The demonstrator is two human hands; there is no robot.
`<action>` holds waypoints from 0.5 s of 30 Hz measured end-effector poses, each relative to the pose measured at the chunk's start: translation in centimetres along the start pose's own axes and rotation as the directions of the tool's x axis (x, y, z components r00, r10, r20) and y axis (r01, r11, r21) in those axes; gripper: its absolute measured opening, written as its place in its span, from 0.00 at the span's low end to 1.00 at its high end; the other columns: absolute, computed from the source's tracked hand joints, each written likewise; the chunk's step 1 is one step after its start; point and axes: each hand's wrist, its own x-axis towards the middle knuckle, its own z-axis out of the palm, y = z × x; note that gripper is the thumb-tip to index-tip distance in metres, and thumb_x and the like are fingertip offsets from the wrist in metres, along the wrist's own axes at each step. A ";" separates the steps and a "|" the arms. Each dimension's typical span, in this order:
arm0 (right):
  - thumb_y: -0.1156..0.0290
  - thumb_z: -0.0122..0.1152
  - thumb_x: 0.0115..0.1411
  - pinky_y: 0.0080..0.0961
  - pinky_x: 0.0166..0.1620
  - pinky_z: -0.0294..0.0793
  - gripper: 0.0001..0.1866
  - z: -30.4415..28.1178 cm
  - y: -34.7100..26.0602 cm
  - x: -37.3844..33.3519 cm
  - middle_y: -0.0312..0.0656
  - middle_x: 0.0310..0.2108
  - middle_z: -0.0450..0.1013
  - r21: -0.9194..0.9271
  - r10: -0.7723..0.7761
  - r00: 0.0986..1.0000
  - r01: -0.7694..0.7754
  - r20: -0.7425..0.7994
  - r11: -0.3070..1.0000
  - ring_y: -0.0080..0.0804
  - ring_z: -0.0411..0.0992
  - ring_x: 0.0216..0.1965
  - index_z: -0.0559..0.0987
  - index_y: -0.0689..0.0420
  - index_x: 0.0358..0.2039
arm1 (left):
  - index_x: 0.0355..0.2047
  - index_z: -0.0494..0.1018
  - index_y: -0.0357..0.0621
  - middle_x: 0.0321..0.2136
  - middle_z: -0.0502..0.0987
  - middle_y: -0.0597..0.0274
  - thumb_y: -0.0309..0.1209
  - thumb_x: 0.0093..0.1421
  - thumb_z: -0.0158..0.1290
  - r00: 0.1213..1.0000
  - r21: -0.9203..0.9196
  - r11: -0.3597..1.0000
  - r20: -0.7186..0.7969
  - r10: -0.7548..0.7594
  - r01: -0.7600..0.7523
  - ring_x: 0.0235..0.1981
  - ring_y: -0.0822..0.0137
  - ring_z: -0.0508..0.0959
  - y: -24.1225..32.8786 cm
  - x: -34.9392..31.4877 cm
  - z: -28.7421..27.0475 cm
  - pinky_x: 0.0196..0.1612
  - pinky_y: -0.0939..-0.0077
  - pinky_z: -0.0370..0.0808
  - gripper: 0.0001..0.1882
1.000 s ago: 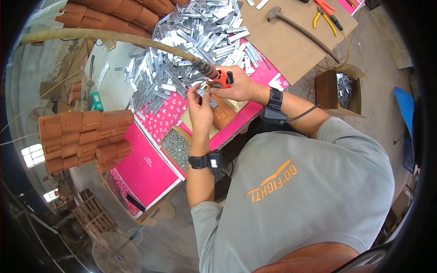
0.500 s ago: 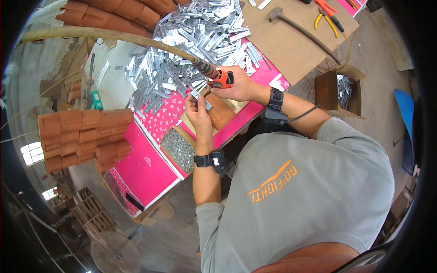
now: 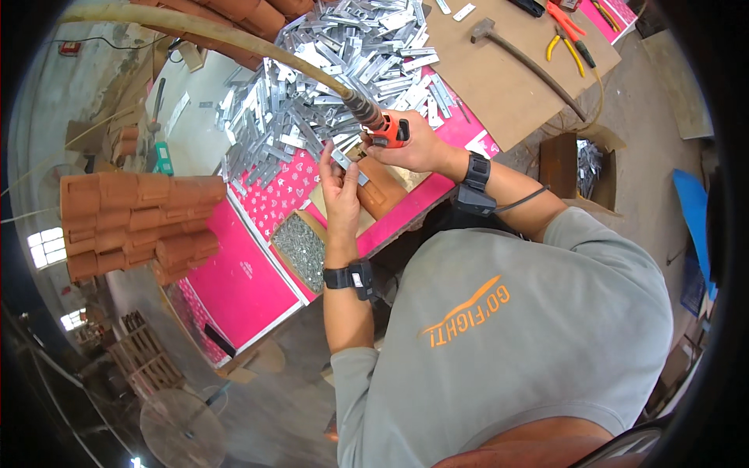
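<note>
My right hand (image 3: 421, 147) is wrapped round a red and black air tool (image 3: 390, 131) with a tan hose running up from it. Below the tool lies an orange-brown clay roof tile (image 3: 382, 193) on the pink table. A small flat metal strip (image 3: 342, 158) rests across the tile's end, between the forefinger and thumb of my left hand (image 3: 342, 196). The tool's tip is hidden behind my right hand, so contact with the strip cannot be seen. Close to my left wrist is a shallow box of small metal fasteners (image 3: 298, 243).
A large heap of metal strips (image 3: 328, 78) covers the far table. Tiles are stacked at the left (image 3: 140, 218) and far back (image 3: 226, 23). A hammer (image 3: 530, 66) and yellow-handled pliers (image 3: 563, 51) lie on cardboard at the right. A cardboard box (image 3: 562, 168) stands on the floor.
The view has shifted slightly. My left fingers have spread a little, with the forefinger reaching further along the strip. My right hand keeps its grip on the air tool.
</note>
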 end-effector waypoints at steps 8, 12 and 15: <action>0.77 0.66 0.55 0.22 0.44 0.74 0.11 -0.1 -0.4 0.0 0.35 0.35 0.77 -0.089 0.038 0.998 -0.033 0.055 0.995 0.20 0.74 0.37 0.77 0.60 0.39 | 0.69 0.50 0.42 0.59 0.69 0.49 0.19 0.67 0.47 0.988 -0.020 0.988 0.025 -0.150 0.150 0.58 0.65 0.70 1.5 0.0 0.0 0.61 0.72 0.67 0.32; 0.78 0.66 0.55 0.23 0.45 0.75 0.12 -0.1 -0.2 -0.1 0.36 0.34 0.77 -0.029 0.030 0.999 -0.029 0.044 0.999 0.22 0.75 0.38 0.77 0.62 0.40 | 0.68 0.51 0.42 0.58 0.69 0.50 0.19 0.67 0.47 0.990 -0.031 0.990 0.023 -0.139 0.139 0.58 0.66 0.70 1.4 0.1 0.0 0.61 0.72 0.67 0.31; 0.78 0.66 0.55 0.23 0.45 0.75 0.12 -0.2 -0.1 0.0 0.37 0.34 0.77 -0.066 0.032 0.997 -0.028 0.064 0.997 0.22 0.75 0.38 0.77 0.61 0.40 | 0.68 0.52 0.41 0.58 0.69 0.51 0.20 0.67 0.48 0.990 -0.031 0.990 0.036 -0.137 0.138 0.58 0.66 0.71 1.4 0.1 -0.2 0.60 0.72 0.67 0.30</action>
